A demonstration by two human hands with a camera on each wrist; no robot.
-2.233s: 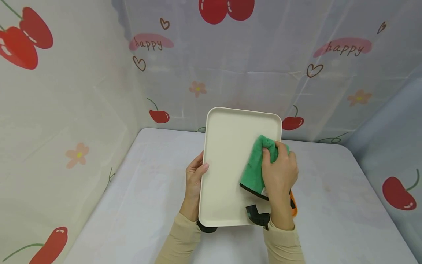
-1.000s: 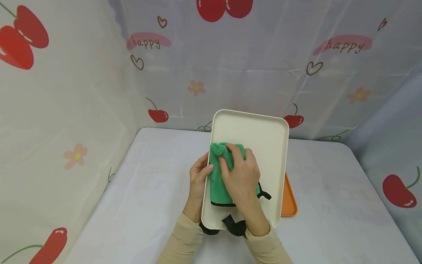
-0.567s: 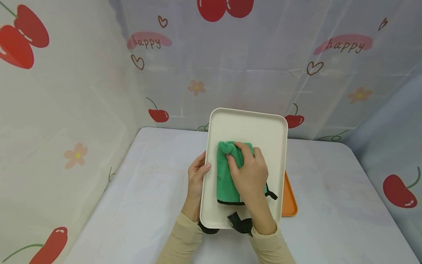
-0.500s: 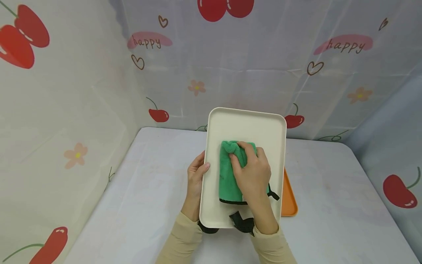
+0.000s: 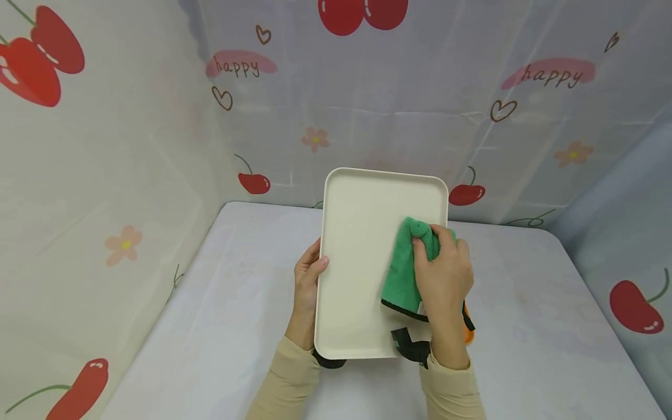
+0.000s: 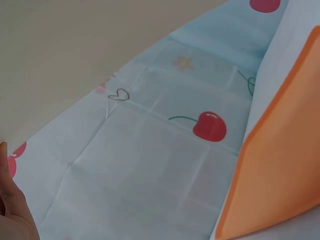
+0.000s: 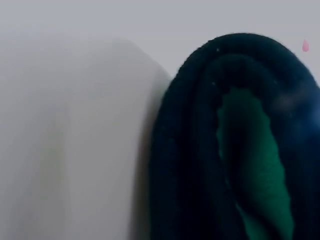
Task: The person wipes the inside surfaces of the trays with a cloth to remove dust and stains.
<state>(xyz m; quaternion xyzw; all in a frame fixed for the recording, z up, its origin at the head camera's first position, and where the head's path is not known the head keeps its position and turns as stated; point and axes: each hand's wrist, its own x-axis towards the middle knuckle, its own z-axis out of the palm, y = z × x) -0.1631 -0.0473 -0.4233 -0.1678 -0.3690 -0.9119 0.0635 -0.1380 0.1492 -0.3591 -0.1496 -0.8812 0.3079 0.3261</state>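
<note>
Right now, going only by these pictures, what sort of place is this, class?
Probably a small staged work booth: cherry-printed sheeting hangs on three sides of a white tabletop, where a cream tray and green cloth are in hand.

"What hangs beyond the right fingers (image 5: 445, 234)?"

"A greyish-lilac backdrop sheet (image 5: 378, 105), creased crosswise, printed with red cherries (image 5: 341, 17), brown heart outlines (image 5: 502, 111), peach flowers (image 5: 315, 140) and "happy" lettering over pink strokes (image 5: 551, 73). Thin streaks of sheen run down it."

"And out to the left of the left fingers (image 5: 308, 255)?"

"A cream side sheet (image 5: 131, 175) bearing bigger cherries (image 5: 31, 70). A bluish side sheet (image 5: 619, 233) hangs well to the right of the right fingers."

"Below them?"

"A white tabletop (image 5: 525, 291) with rounded far corners, softly lit."
</note>
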